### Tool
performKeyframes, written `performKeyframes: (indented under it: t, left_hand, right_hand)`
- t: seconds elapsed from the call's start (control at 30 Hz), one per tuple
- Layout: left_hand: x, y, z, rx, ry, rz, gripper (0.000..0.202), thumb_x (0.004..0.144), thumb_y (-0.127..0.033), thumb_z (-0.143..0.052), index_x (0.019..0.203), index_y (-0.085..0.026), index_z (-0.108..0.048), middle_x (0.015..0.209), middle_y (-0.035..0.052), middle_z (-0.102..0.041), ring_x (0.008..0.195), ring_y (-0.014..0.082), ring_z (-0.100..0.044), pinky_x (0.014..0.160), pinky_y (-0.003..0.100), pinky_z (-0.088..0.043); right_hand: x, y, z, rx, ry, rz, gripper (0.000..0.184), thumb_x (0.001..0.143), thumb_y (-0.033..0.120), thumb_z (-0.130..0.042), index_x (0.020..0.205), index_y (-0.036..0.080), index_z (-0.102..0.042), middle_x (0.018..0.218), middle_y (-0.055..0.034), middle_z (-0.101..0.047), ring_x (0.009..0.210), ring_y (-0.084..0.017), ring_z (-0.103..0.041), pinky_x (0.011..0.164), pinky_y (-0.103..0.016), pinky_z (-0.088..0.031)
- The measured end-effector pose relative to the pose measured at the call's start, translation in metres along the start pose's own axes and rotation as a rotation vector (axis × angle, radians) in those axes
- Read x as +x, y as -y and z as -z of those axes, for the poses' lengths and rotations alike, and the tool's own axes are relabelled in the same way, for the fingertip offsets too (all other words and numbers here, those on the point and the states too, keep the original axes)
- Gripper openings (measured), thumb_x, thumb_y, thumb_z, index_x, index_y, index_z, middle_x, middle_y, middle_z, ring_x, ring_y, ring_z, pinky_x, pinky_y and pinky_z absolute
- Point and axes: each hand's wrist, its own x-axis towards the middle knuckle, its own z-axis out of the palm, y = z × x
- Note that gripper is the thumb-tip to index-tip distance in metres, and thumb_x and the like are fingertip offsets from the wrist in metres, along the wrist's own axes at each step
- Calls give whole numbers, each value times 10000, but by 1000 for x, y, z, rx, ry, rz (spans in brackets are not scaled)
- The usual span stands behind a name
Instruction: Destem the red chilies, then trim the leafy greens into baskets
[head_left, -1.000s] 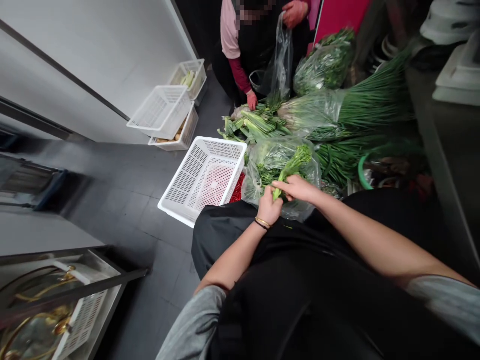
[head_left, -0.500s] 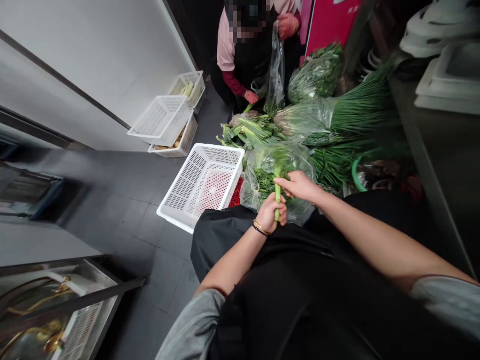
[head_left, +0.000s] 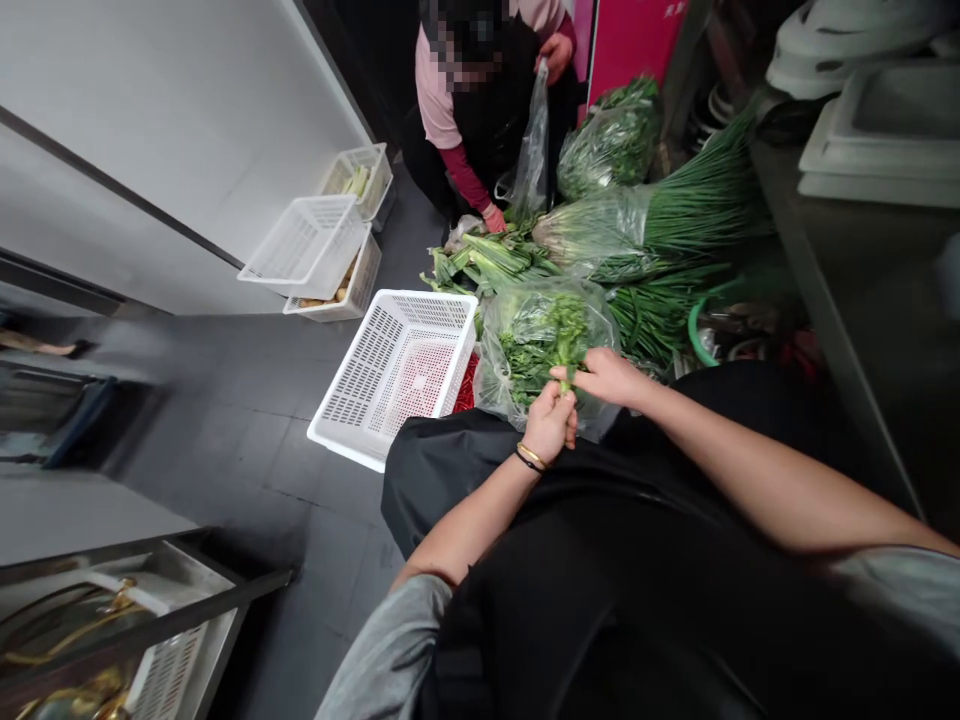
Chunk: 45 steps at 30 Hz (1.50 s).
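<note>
My left hand (head_left: pixel 550 424) is closed around the lower end of a green vegetable stalk (head_left: pixel 568 328) with a frilly, leafy top. My right hand (head_left: pixel 611 379) pinches the same stalk just above, thumb and fingers meeting at the stem. The stalk stands nearly upright over a see-through plastic bag (head_left: pixel 501 385) with more leafy greens in it. Left of the bag stands a white perforated basket (head_left: pixel 345 395), and red chillies (head_left: pixel 466 385) show between the two. The exact kind of the stalk cannot be made out.
Opposite, a person in pink gloves (head_left: pixel 494 218) works at a pile of leafy stalks (head_left: pixel 499 258). Bundled green onions (head_left: pixel 694 205) and a bag of greens (head_left: pixel 611 150) lie to the right. A steel table (head_left: pixel 817 270) borders the right; stacked crates (head_left: pixel 304 245) stand by the wall.
The stalk's top has come into focus after a blur, and less stem shows below my right hand. My hands have drawn closer together. The other person's lower hand has moved down to the pile.
</note>
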Motion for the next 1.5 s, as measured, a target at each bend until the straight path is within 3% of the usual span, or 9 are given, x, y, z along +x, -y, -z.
performKeyframes:
  t: [0.17, 0.3, 0.43, 0.57, 0.77, 0.93, 1.17, 1.37, 1.5]
  left_hand:
    - [-2, -12, -1, -347, 96, 199, 324, 771, -460, -605, 774, -198, -413, 498, -83, -380, 322, 43, -274, 324, 159, -221]
    - [-5, -21, 8, -507, 208, 227, 257, 823, -427, -551, 788, -196, -446, 509, -76, -327, 328, 42, -217, 319, 158, -178]
    - [-8, -22, 11, -478, 343, 285, 281, 836, -464, -526, 781, -197, -459, 507, -67, -315, 339, 57, -252, 323, 160, -223]
    - [-7, -14, 8, -333, 415, 235, 312, 807, -489, -559, 803, -191, -465, 475, -73, -363, 321, 65, -292, 319, 175, -303]
    - [1, -4, 1, -122, 161, 205, 395, 718, -514, -650, 809, -162, -494, 511, -32, -516, 347, 91, -437, 334, 194, -361]
    - [5, -17, 12, -465, 84, 254, 318, 782, -465, -610, 770, -176, -477, 487, -75, -367, 328, 41, -262, 314, 153, -206]
    - [-5, -27, 23, -547, 378, 247, 482, 859, -612, -383, 617, -196, -407, 414, -55, -235, 309, 78, -210, 277, 175, -203]
    - [-7, -20, 18, -490, 392, 291, 581, 844, -701, -274, 573, -197, -370, 360, -52, -236, 279, 86, -229, 271, 183, -234]
    - [-1, -14, 16, -441, 366, 217, 567, 846, -682, -329, 589, -184, -415, 361, -56, -289, 271, 78, -243, 271, 187, -253]
  right_hand:
    - [-4, 3, -25, -150, -91, 132, 469, 904, 435, -359, 645, 141, -616, 675, -136, -616, 686, -215, -573, 620, -298, -378]
    - [-44, -28, -36, -14, 40, 372, 388, 892, 415, -404, 681, 183, -632, 744, -103, -645, 708, -196, -592, 672, -302, -421]
    - [-59, -61, -13, -85, 316, 272, 306, 642, 498, -705, 700, 205, -638, 599, -42, -590, 529, -167, -527, 525, -286, -375]
    - [-32, -46, 19, 111, 207, 104, 450, 723, 568, -609, 962, 188, -634, 729, -35, -643, 615, -160, -564, 563, -264, -392]
    - [-6, 6, 14, -201, -163, 171, 337, 889, 386, -431, 666, 166, -554, 691, -67, -603, 595, -139, -486, 560, -268, -293]
    - [-45, 12, 0, -43, -39, 589, 365, 909, 393, -404, 660, 194, -582, 654, -66, -587, 660, -152, -532, 657, -283, -378]
    - [-43, 3, 26, 790, 116, -83, 376, 766, 541, -611, 803, 168, -631, 639, -39, -639, 521, -123, -570, 514, -253, -467]
    - [-17, 18, 15, 1007, 234, -140, 494, 662, 451, -711, 1012, 143, -548, 549, 2, -611, 478, -132, -578, 458, -225, -444]
    - [-18, 28, 2, 772, 128, -53, 298, 751, 398, -607, 897, 145, -547, 561, -7, -603, 458, -121, -541, 485, -237, -431]
